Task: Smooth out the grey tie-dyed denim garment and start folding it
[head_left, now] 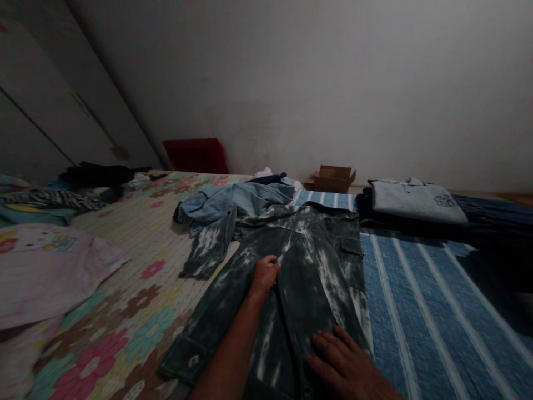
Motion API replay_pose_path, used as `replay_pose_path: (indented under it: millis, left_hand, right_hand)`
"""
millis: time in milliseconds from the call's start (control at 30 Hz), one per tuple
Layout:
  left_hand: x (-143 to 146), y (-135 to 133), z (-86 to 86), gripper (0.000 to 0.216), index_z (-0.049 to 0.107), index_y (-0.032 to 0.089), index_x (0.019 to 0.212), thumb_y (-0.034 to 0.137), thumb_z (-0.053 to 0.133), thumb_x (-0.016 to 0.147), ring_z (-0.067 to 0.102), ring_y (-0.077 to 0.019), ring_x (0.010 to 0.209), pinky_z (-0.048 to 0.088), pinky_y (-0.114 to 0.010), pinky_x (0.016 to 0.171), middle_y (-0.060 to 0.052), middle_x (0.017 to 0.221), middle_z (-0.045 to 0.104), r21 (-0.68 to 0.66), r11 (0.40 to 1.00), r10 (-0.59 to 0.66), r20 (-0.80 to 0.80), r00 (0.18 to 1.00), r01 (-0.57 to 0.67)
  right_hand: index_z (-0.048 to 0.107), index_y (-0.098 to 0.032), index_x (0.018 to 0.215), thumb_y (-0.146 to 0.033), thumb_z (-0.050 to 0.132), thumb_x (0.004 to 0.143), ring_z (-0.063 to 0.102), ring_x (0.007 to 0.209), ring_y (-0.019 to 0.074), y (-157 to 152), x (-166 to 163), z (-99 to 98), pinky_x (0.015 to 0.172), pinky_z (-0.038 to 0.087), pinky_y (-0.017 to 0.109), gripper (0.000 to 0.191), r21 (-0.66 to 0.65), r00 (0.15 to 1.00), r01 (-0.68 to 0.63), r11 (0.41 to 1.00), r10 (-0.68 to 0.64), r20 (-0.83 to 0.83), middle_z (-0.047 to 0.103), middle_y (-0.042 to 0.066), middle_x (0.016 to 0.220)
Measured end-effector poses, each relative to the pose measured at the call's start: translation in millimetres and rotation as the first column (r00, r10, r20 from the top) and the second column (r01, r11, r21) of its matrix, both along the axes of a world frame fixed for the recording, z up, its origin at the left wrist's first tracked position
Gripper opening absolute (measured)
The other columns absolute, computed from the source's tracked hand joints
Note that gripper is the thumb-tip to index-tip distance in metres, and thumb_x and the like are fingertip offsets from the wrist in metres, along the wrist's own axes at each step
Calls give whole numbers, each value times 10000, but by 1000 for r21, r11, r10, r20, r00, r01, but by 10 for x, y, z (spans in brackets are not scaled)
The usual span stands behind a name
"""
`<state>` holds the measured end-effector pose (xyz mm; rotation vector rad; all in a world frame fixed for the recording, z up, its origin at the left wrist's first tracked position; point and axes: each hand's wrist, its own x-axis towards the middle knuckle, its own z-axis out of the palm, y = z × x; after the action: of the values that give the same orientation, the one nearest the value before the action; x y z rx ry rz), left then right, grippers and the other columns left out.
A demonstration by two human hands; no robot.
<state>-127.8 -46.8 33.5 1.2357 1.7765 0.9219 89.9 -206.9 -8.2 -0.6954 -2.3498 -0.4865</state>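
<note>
A dark grey denim jacket with pale, bleached-looking streaks lies spread out before me. Its sleeve reaches out to the left, and a flap pocket shows near its right edge. My left hand is closed on the cloth in the middle of the jacket, at the upper end of a dark opening running toward me. Lower right, my right hand rests flat on the jacket with its fingers stretched out. A light blue denim garment lies crumpled just beyond the jacket.
Beneath are a floral bedspread and a blue striped cloth. A folded grey garment tops a dark pile at right. Pink clothing lies left. A cardboard box and a red object stand by the wall.
</note>
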Motion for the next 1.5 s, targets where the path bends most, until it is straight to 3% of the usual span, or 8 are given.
replay_pose_path:
  millis: [233,533,733,867,967,1133,1500]
  left_hand:
    - [-8,8,1,353,634,78,1123,118,602,775,482,-62,397,380,-171,368,7,683,626,-20,1000,21,4,1000,-21]
    - [-8,29,-13,346,642,77,1118,110,613,775,497,-59,414,388,-171,365,-26,775,655,-32,999,29,-9,1000,-29]
    - [-14,36,-23,346,643,83,1120,128,616,778,509,-64,423,388,-162,370,-17,742,662,-38,999,34,-7,999,-34]
    - [-10,44,-26,339,651,93,1107,133,625,772,505,-58,424,385,-157,376,-10,740,657,-35,998,50,-7,999,-50]
    - [-7,50,-19,327,651,91,1100,115,602,778,488,-56,413,376,-153,373,9,682,633,-34,998,54,0,999,-54]
    - [-13,54,-7,309,660,94,1065,125,614,761,492,-66,412,370,-157,368,24,621,611,-31,997,69,29,997,-68]
    - [-24,87,-30,223,646,78,954,126,584,745,479,-76,423,334,-172,359,29,580,573,-35,993,120,118,986,-117]
  right_hand:
    - [594,-216,1104,-299,471,959,627,1011,174,-8,-114,-75,979,454,362,208,73,1000,-6,997,7,-14,695,53,1061]
    - [611,-215,1090,-280,409,979,633,1001,153,3,-48,-27,1042,394,355,240,119,999,20,993,-15,-39,706,38,1035]
    - [622,-207,1087,-257,363,982,633,986,155,6,-66,-214,1109,287,390,285,89,989,114,990,-104,-103,709,40,1004]
    - [606,-195,1120,-291,401,968,627,1001,170,18,-60,-283,1069,332,385,273,79,985,124,989,-112,-134,705,57,1018]
    - [593,-189,1159,-316,455,953,623,1002,161,39,-24,-203,1007,390,325,279,62,995,90,994,-88,-45,701,55,1051]
    - [600,-195,1139,-347,467,950,628,973,154,51,-9,-112,929,439,288,277,32,996,84,996,-83,-32,708,39,1028]
    - [604,-208,1118,-384,483,941,628,956,142,59,-55,-125,922,438,268,277,12,994,99,995,-98,-38,715,20,1007]
